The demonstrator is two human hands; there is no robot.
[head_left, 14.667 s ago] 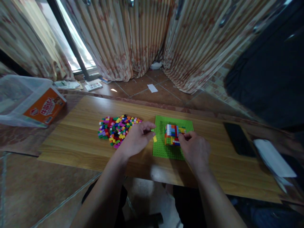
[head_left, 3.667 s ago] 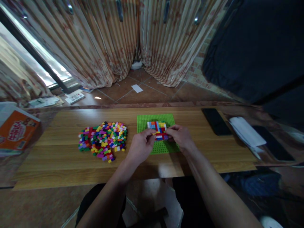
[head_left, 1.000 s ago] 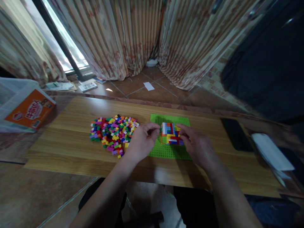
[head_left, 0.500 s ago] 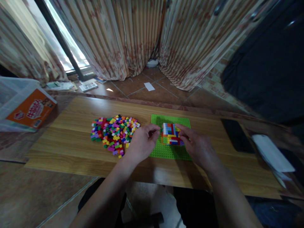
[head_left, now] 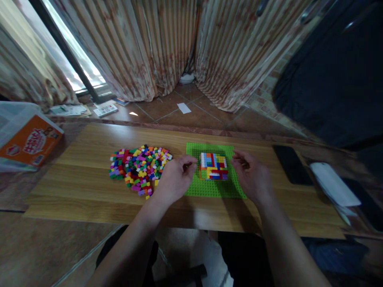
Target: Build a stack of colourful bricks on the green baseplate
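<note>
A multicoloured block of toy bricks stands on a green studded baseplate, pale blue, red and yellow on top. At its left side is my left hand, thumb and forefinger bent with a small gap between them; I see no brick there. To the block's right, my right hand hovers near the plate's right edge with fingers loosely curled and apart, holding nothing. Neither hand appears to touch the block. A heap of loose bricks in many colours lies on the table, left of my left hand.
The wooden table carries a dark flat phone-like slab and a white object at the right. A clear plastic bin with an orange label stands at the left. Beyond the table are papers on the floor and curtains.
My right hand has let go of the brick block's right side and moved away to the right. My left hand stays by the left side. The view has shifted slightly.
</note>
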